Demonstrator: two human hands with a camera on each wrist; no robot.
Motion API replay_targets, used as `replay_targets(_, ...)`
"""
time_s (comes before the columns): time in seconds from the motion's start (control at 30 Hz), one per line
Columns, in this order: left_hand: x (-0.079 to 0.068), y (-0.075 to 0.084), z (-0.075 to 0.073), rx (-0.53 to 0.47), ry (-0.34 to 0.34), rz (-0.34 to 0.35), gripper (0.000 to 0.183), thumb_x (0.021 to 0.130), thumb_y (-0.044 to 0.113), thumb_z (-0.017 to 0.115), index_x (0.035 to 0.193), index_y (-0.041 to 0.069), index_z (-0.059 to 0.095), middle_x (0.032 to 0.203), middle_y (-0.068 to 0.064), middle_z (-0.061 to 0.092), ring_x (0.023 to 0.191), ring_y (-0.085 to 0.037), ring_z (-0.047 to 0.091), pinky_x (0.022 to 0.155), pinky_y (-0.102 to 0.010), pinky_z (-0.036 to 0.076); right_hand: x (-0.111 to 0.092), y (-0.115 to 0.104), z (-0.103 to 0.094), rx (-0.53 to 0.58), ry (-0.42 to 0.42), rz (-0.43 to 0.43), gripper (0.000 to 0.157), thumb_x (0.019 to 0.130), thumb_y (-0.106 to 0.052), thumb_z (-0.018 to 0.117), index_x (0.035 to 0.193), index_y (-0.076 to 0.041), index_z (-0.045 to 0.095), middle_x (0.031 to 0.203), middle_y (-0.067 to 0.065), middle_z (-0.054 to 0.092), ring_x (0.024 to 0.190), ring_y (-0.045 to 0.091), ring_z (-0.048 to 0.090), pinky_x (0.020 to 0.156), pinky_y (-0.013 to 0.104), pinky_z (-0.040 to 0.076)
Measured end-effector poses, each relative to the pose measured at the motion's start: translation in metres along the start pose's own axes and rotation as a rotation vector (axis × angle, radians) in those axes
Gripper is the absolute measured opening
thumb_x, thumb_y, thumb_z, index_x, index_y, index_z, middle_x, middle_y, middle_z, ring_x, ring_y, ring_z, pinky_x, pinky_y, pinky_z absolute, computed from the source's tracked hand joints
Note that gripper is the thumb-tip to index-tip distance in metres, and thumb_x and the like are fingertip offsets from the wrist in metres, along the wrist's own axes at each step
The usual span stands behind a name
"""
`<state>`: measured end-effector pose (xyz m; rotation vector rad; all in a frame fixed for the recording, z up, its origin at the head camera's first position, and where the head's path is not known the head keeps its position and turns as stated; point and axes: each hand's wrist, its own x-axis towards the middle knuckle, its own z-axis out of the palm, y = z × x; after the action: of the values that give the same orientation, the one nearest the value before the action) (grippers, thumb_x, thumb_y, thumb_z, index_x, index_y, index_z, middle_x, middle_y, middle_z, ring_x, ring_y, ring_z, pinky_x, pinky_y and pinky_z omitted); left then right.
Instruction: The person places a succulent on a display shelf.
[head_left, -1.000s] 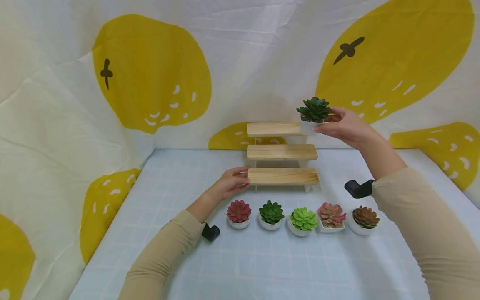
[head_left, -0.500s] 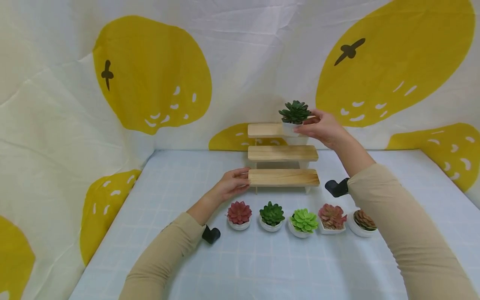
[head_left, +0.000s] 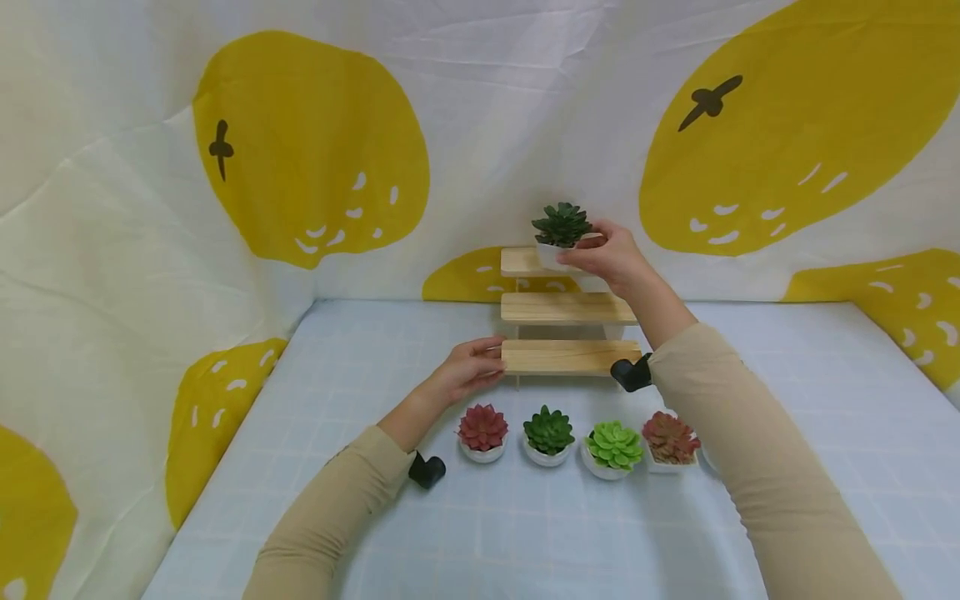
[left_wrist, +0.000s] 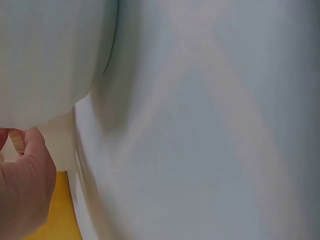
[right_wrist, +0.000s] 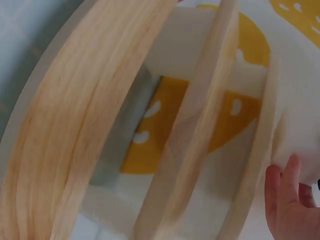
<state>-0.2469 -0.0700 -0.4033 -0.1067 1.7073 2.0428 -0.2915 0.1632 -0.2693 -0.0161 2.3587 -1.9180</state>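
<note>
My right hand [head_left: 611, 256] grips the white pot of a dark green potted succulent [head_left: 562, 225] at the top tier of a three-tier wooden display stand [head_left: 570, 308]. In the head view the pot overlaps the middle of that top board. The right wrist view shows the fingers [right_wrist: 290, 185] on the pale pot beside the top board [right_wrist: 255, 155]. My left hand [head_left: 468, 371] pinches the left end of the lowest board; the left wrist view shows a bit of wood [left_wrist: 18, 141] between thumb and finger.
In front of the stand is a row of potted succulents: dark red [head_left: 482, 429], green [head_left: 549, 432], bright green [head_left: 613, 446] and pinkish red [head_left: 670, 439]. Another pot [head_left: 708, 458] is mostly hidden by the right sleeve. A lemon-print cloth [head_left: 487, 125] hangs behind.
My right hand has carried the dark green succulent leftward, from the right end of the top board to its middle. The left hand has stayed at the lowest board.
</note>
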Motion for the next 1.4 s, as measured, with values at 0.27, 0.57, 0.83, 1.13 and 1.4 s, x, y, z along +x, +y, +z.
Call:
replay_targets(0.27, 0.001, -0.001, -0.002, 0.003, 0.002, -0.001, 0.052, 0.088, -0.009, 0.055, 0.137, 0.003, 0.045, 0.133, -0.019, 0.048, 0.100, -0.020, 0.055, 0.091, -0.036, 0.047, 0.007, 0.001, 0.018, -0.036, 0.014, -0.009, 0.087, 0.081, -0.009, 0.071, 0.148, -0.004, 0.015, 0.133, 0.018, 0.041, 0.122, 0.030, 0.040, 0.102, 0.038, 0.037)
replay_targets(0.57, 0.003, -0.002, -0.002, 0.000, -0.002, 0.001, 0.053, 0.087, -0.010, 0.054, 0.137, 0.002, 0.044, 0.134, -0.020, 0.048, 0.099, -0.020, 0.055, 0.088, -0.034, 0.049, 0.012, 0.003, 0.025, 0.029, 0.037, -0.003, 0.089, 0.083, -0.008, 0.070, 0.149, -0.005, 0.010, 0.135, 0.020, 0.038, 0.120, 0.031, 0.043, 0.099, 0.037, 0.040)
replay_targets(0.83, 0.005, -0.002, -0.002, -0.005, 0.008, -0.007, 0.053, 0.087, -0.010, 0.055, 0.137, 0.004, 0.045, 0.134, -0.018, 0.048, 0.101, -0.021, 0.054, 0.091, -0.035, 0.047, 0.016, 0.003, 0.027, 0.099, 0.038, -0.003, 0.090, 0.082, -0.003, 0.068, 0.149, -0.004, 0.008, 0.139, 0.019, 0.034, 0.121, 0.031, 0.042, 0.097, 0.036, 0.042)
replay_targets(1.13, 0.005, -0.002, -0.003, -0.008, 0.016, -0.012, 0.052, 0.087, -0.010, 0.055, 0.137, 0.004, 0.046, 0.133, -0.018, 0.049, 0.100, -0.021, 0.054, 0.090, -0.036, 0.047, 0.015, 0.004, 0.025, 0.129, 0.028, -0.008, 0.088, 0.082, -0.001, 0.067, 0.149, -0.005, 0.010, 0.138, 0.019, 0.036, 0.121, 0.030, 0.042, 0.097, 0.037, 0.042)
replay_targets(1.4, 0.004, -0.002, -0.002, -0.010, 0.011, -0.009, 0.052, 0.087, -0.009, 0.055, 0.137, 0.004, 0.045, 0.134, -0.018, 0.048, 0.100, -0.021, 0.054, 0.090, -0.035, 0.047, 0.008, 0.004, 0.021, 0.125, 0.028, -0.034, 0.081, 0.083, -0.002, 0.067, 0.148, -0.005, 0.018, 0.132, 0.019, 0.041, 0.117, 0.028, 0.045, 0.097, 0.037, 0.042)
